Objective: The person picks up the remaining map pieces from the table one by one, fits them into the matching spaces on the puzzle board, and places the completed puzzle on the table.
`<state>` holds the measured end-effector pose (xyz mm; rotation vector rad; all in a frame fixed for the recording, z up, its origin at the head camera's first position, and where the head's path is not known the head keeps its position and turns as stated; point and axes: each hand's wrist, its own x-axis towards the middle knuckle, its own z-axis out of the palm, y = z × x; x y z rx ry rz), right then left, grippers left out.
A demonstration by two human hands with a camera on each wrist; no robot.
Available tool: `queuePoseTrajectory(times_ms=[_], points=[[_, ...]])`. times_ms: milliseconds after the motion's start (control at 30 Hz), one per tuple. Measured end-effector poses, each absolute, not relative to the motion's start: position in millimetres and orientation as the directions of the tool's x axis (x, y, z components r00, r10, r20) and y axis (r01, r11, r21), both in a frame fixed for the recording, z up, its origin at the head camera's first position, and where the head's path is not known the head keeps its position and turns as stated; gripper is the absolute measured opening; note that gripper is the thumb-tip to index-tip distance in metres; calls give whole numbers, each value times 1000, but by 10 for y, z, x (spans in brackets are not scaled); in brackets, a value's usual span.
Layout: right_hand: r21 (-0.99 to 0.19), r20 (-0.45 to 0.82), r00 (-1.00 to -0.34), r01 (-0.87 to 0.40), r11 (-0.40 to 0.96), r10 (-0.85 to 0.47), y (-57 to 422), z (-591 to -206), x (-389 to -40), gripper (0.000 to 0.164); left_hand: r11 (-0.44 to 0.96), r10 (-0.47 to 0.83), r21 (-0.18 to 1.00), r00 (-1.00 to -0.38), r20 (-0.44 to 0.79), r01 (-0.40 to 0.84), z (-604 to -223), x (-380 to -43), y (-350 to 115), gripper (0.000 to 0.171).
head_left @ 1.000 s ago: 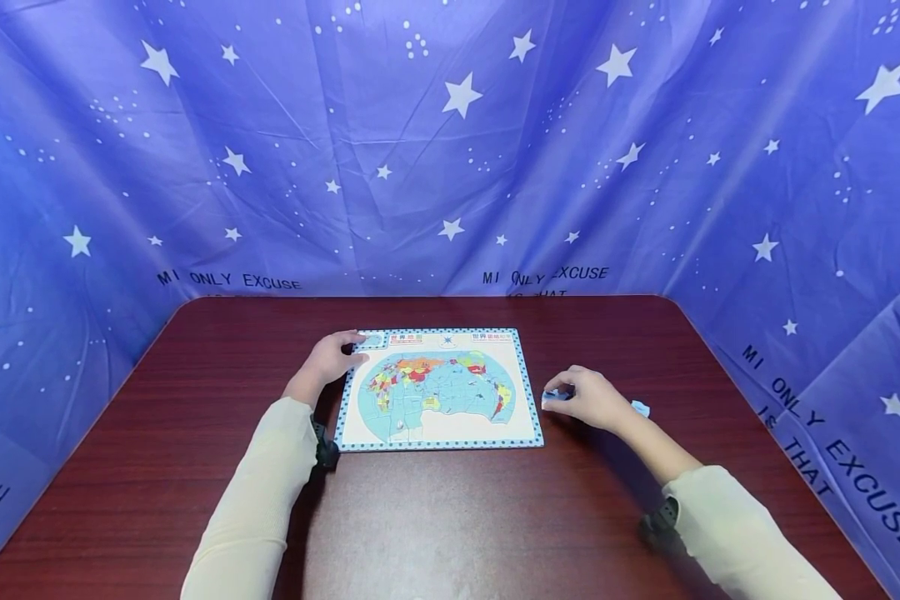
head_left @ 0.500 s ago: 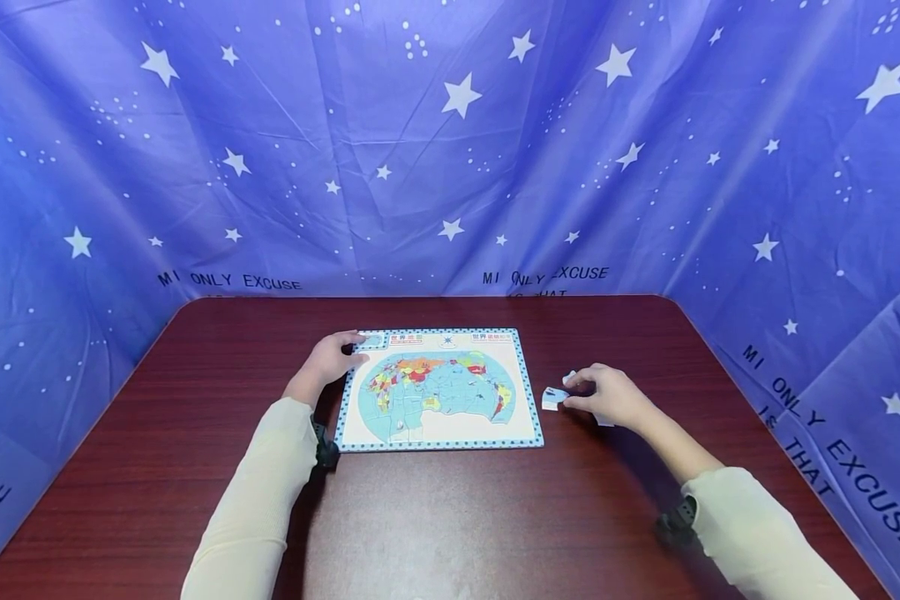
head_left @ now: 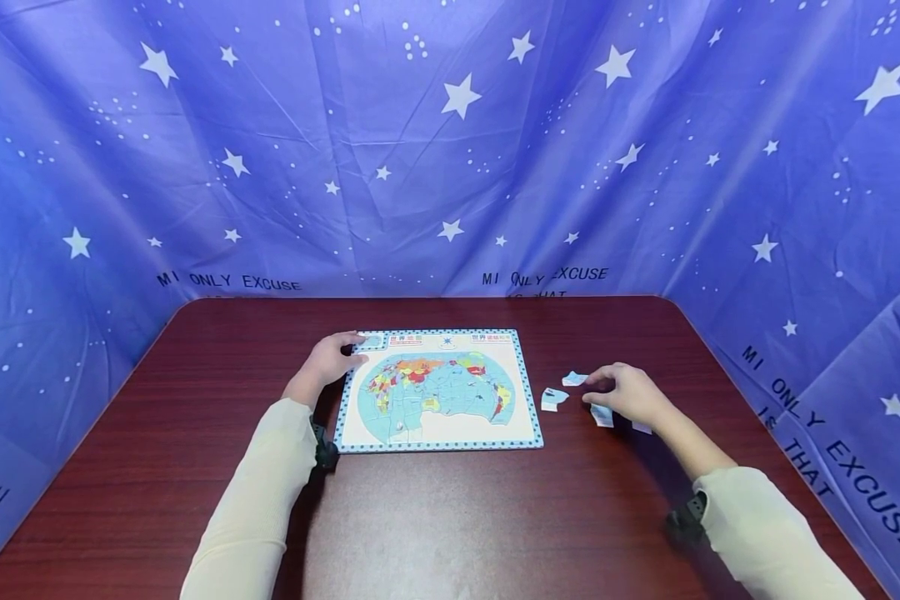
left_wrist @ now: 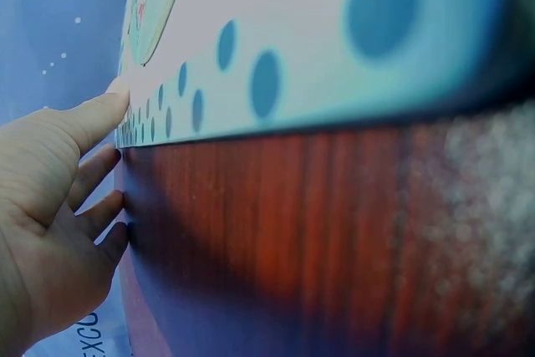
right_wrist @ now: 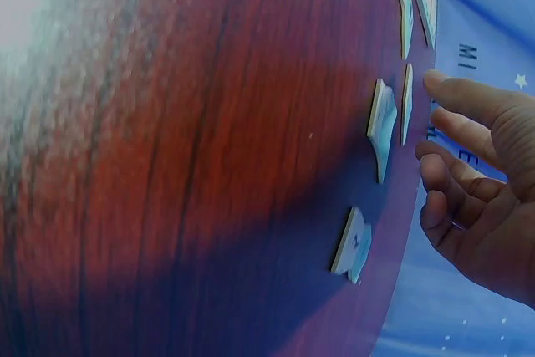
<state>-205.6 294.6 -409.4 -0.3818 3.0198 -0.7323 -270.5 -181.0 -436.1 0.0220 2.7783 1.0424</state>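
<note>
A world map jigsaw puzzle board [head_left: 457,432] with a blue dotted border lies flat on the table. A white gap shows along the lower part of its map. My left hand [head_left: 332,358] rests at the board's upper left edge; in the left wrist view its thumb [left_wrist: 102,119] touches the border and the fingers lie relaxed beside it. My right hand [head_left: 633,393] hovers with loose, parted fingers over loose puzzle pieces, holding nothing visible. One piece [head_left: 555,399] lies nearest the board, another piece [head_left: 574,378] behind it, and a third piece [head_left: 602,415] under the hand.
A further puzzle piece [head_left: 641,427] lies partly hidden below my right wrist. The dark red wooden table [head_left: 435,525] reaches back to a blue star-printed curtain [head_left: 390,150], which hangs behind and on both sides.
My right hand has drawn back to the right from beside the board, letting go of a puzzle piece and uncovering several pieces. My left hand and the board have stayed put.
</note>
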Motion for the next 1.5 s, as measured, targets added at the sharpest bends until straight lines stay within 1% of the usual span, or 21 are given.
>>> queuePoseTrajectory(times_ms=[300, 633, 1067, 1500], points=[[-437, 47, -974, -219, 873, -221, 2994, -4137, -2111, 27, 769, 79, 639, -987, -140, -29, -4387, -2706, -1813, 48], [-454, 59, -979, -200, 868, -194, 2945, -4222, -2229, 31, 771, 74, 636, -987, -143, -34, -4377, -2690, -1809, 48], [-467, 24, -986, -159, 870, -168, 2888, -4299, -2268, 37, 759, 79, 650, -986, -149, -37, -4366, -2697, -1798, 48], [-463, -4, -985, -150, 874, -171, 2852, -4305, -2328, 31, 762, 77, 647, -986, -146, -36, -4383, -2728, -1812, 48]])
